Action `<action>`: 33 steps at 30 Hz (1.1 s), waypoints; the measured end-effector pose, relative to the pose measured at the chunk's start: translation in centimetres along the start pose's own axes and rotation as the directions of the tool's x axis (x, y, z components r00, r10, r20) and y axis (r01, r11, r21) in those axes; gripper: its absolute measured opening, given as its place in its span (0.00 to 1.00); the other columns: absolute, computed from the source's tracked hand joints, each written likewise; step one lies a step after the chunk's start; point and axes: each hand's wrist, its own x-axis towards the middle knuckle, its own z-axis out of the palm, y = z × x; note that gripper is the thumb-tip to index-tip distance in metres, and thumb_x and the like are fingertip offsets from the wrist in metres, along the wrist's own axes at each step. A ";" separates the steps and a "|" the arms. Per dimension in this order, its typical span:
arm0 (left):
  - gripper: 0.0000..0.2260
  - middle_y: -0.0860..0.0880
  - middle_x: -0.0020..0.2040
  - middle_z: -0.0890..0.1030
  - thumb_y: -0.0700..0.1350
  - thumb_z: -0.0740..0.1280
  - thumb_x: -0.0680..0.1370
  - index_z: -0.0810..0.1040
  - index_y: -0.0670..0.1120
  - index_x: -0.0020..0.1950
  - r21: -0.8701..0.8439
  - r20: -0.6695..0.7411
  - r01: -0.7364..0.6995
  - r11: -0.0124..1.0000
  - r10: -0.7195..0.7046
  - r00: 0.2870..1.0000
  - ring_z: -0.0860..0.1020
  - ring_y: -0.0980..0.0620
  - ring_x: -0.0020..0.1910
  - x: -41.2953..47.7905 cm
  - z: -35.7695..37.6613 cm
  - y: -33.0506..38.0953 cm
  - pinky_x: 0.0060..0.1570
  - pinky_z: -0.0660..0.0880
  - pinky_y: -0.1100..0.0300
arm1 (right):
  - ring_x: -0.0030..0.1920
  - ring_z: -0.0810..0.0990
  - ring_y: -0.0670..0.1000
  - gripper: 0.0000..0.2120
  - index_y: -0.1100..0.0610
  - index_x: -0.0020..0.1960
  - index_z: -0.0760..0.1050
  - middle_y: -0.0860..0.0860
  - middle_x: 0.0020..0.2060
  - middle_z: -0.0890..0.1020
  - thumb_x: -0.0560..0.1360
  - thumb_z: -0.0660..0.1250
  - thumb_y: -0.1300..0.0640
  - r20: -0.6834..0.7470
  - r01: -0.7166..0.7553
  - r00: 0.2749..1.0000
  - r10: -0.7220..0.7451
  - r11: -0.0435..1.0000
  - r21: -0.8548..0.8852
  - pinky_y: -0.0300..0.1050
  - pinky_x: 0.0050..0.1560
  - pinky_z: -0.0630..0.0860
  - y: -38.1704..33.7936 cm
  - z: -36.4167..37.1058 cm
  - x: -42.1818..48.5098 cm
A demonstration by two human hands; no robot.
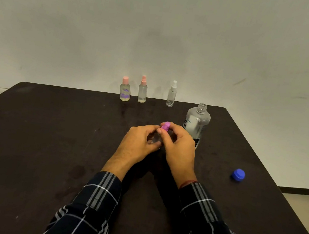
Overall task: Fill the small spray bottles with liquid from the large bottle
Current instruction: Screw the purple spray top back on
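At the middle of the dark table [48, 142], my left hand [138, 144] wraps a small clear spray bottle [156, 139], mostly hidden by my fingers. My right hand [177, 147] pinches its purple spray top [165, 126] from the right. The large clear bottle [197, 122] stands uncapped just behind my right hand. Its blue cap [238, 174] lies on the table to the right. Three small bottles stand at the far edge: one with a pink flat cap [125, 89], one with a pink sprayer [142, 89], one with a white sprayer [171, 94].
A pale wall rises directly behind the table's far edge. The table's right edge runs diagonally past the blue cap, with floor beyond it. My plaid sleeves cover the near centre of the table.
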 end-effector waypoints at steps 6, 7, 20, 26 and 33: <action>0.21 0.63 0.49 0.82 0.46 0.77 0.74 0.79 0.56 0.66 -0.098 0.025 0.055 0.994 -0.053 0.998 0.78 0.71 0.47 0.2 0.1 -0.2 0.49 0.74 0.76 | 0.45 0.77 0.46 0.09 0.54 0.50 0.76 0.46 0.44 0.77 0.76 0.72 0.50 -0.410 0.155 0.893 -0.186 0.982 -0.107 0.47 0.47 0.77 -0.3 -2.4 -0.2; 0.21 0.62 0.50 0.82 0.46 0.77 0.74 0.79 0.56 0.66 -0.110 0.020 0.059 0.992 -0.058 0.998 0.78 0.72 0.47 0.2 0.1 -0.3 0.50 0.74 0.76 | 0.49 0.76 0.47 0.15 0.54 0.54 0.74 0.46 0.48 0.76 0.75 0.73 0.48 -0.452 0.074 0.884 -0.123 0.989 -0.125 0.49 0.51 0.77 -0.1 -2.9 0.2; 0.18 0.58 0.49 0.84 0.46 0.77 0.74 0.81 0.53 0.63 -0.068 -0.002 0.123 0.990 -0.123 0.992 0.81 0.64 0.45 3.6 -0.7 -1.0 0.49 0.75 0.70 | 0.59 0.74 0.44 0.33 0.51 0.68 0.70 0.44 0.60 0.78 0.67 0.81 0.51 0.054 -0.256 0.964 0.260 0.963 -0.079 0.39 0.58 0.71 2.8 -6.2 3.5; 0.24 0.49 0.58 0.85 0.48 0.78 0.74 0.77 0.48 0.68 0.014 -0.101 0.149 0.989 -0.147 0.984 0.83 0.52 0.55 9.6 -0.8 -3.1 0.58 0.76 0.59 | 0.65 0.76 0.48 0.34 0.50 0.68 0.70 0.46 0.64 0.79 0.67 0.81 0.49 0.054 -0.260 0.962 0.267 0.959 -0.116 0.49 0.66 0.76 3.7 -6.0 3.5; 0.24 0.42 0.64 0.80 0.49 0.73 0.78 0.71 0.44 0.70 0.186 -0.100 0.159 0.970 -0.142 0.985 0.79 0.40 0.62 15.6 -0.3 -3.4 0.61 0.75 0.48 | 0.66 0.76 0.49 0.36 0.49 0.69 0.67 0.46 0.65 0.78 0.67 0.81 0.47 0.086 -0.257 0.957 0.277 0.947 -0.191 0.51 0.67 0.75 4.0 -5.9 3.8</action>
